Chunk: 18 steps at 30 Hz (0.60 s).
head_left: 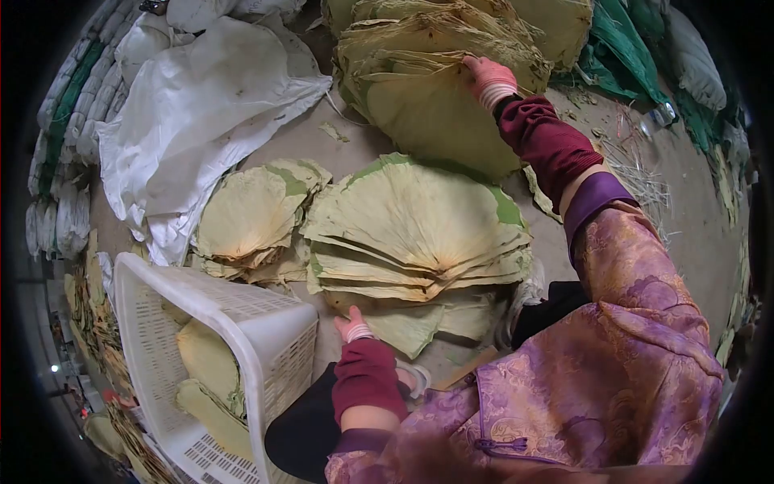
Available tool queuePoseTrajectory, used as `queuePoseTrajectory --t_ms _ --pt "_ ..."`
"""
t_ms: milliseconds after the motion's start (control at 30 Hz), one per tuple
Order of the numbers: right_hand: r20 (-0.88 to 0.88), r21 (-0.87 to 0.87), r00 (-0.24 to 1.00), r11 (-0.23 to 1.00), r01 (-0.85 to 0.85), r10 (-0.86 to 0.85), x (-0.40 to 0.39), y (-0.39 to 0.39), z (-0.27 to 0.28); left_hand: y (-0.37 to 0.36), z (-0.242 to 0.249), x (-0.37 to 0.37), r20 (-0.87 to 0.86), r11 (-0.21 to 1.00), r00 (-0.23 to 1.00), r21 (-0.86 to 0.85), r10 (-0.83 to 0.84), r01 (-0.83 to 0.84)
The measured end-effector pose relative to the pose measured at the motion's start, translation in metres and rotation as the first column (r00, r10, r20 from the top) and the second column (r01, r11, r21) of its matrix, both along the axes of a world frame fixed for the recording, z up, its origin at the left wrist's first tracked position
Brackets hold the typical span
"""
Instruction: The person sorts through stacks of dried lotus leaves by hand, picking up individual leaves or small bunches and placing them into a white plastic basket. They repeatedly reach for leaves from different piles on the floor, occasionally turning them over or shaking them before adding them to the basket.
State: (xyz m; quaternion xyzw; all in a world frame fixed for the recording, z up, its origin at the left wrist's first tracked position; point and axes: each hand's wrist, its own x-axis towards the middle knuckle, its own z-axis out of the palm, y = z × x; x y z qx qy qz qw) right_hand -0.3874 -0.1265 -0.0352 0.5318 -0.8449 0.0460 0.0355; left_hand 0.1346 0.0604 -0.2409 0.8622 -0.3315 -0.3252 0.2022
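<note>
Large dried leaves, pale green with brown creases, lie in a fanned stack in front of me. Beyond it stands a taller pile of leaves. My right hand reaches to the upper pile, its fingers closed on the edge of a leaf there. Low at the near left edge of the fanned stack is my left hand, by the lower leaves; its fingers are partly visible, apart, and hold nothing I can make out. A smaller leaf stack sits to the left.
A white plastic basket lies tipped on its side at the lower left with a few leaves inside. White sheeting spreads at the upper left. Green cloth, a clear bottle and loose straw are at the right.
</note>
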Motion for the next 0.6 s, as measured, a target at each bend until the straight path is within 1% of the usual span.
queuePoseTrajectory --t_ms 33,67,100,133,167,200,233,267,300,333,367,400,433,467,500,533,567,600 --pt "-0.007 0.009 1.000 1.000 -0.002 0.002 -0.001 0.002 -0.006 0.002 -0.004 -0.002 -0.162 0.999 0.986 -0.027 0.031 -0.036" --pt "0.024 -0.071 0.998 0.996 -0.056 0.058 -0.002 0.006 -0.012 0.004 -0.007 -0.004 -0.321 0.996 0.945 -0.051 0.057 -0.078" --pt "0.049 -0.155 0.992 0.982 -0.108 0.117 0.000 0.007 -0.013 0.005 -0.012 -0.005 -0.329 0.995 0.942 -0.049 0.061 -0.082" --pt "0.043 -0.154 0.992 0.981 -0.114 0.122 0.004 0.009 -0.015 0.004 -0.017 -0.007 -0.295 1.000 0.956 0.013 0.010 -0.007" --pt "0.095 -0.176 0.986 0.977 -0.119 0.138 0.009 0.014 -0.019 0.004 -0.021 -0.007 -0.261 0.995 0.964 0.076 -0.045 0.067" --pt "0.150 -0.197 0.977 0.973 -0.121 0.152 0.016 0.020 -0.022 0.004 -0.024 -0.009 -0.262 0.995 0.964 0.076 -0.042 0.064" --pt "0.077 -0.322 0.969 0.926 -0.198 0.234 0.024 0.028 -0.026 0.004 -0.026 -0.011 -0.397 0.998 0.917 0.059 0.028 -0.005" --pt "0.081 -0.323 0.967 0.925 -0.202 0.240 0.026 0.030 -0.023 0.005 -0.028 -0.011 -0.522 0.996 0.848 0.051 0.094 -0.079" --pt "0.059 -0.348 0.967 0.913 -0.214 0.250 0.026 0.032 -0.020 0.006 -0.036 -0.006 -0.635 0.996 0.768 0.056 0.086 -0.064" --pt "0.036 -0.371 0.965 0.900 -0.227 0.259 0.027 0.034 -0.014 0.001 -0.029 -0.006 -0.708 0.997 0.703 0.078 0.066 -0.015" --pt "-0.045 -0.479 0.948 0.826 -0.298 0.316 0.022 0.030 -0.001 0.000 -0.023 -0.013 -0.712 0.991 0.689 0.089 0.135 -0.102" --pt "-0.134 -0.573 0.924 0.733 -0.367 0.358 0.019 0.028 0.022 -0.001 -0.004 -0.026 -0.717 0.978 0.668 0.099 0.200 -0.186" --pt "-0.137 -0.575 0.923 0.730 -0.370 0.360 0.030 0.035 0.062 -0.001 -0.004 -0.029 -0.719 0.977 0.666 0.095 0.199 -0.189" --pt "-0.102 -0.553 0.881 0.710 -0.436 0.461 0.053 0.049 0.111 -0.002 -0.005 -0.031 -0.716 0.983 0.676 0.085 0.172 -0.161" --pt "-0.064 -0.533 0.830 0.684 -0.498 0.555 0.075 0.064 0.137 -0.002 -0.007 -0.030 -0.713 0.989 0.686 0.076 0.145 -0.130" --pt "-0.067 -0.534 0.830 0.683 -0.499 0.554 0.091 0.076 0.139 -0.002 -0.019 -0.027 -0.715 0.989 0.685 0.074 0.143 -0.129" --pt "-0.002 -0.429 0.782 0.706 -0.563 0.623 0.108 0.089 0.138 -0.001 -0.047 -0.019 -0.575 1.000 0.818 0.009 0.022 -0.020" --pt "0.073 -0.323 0.730 0.709 -0.627 0.680 0.123 0.103 0.133 -0.002 -0.069 -0.012 -0.406 0.995 0.908 -0.035 -0.104 0.098"
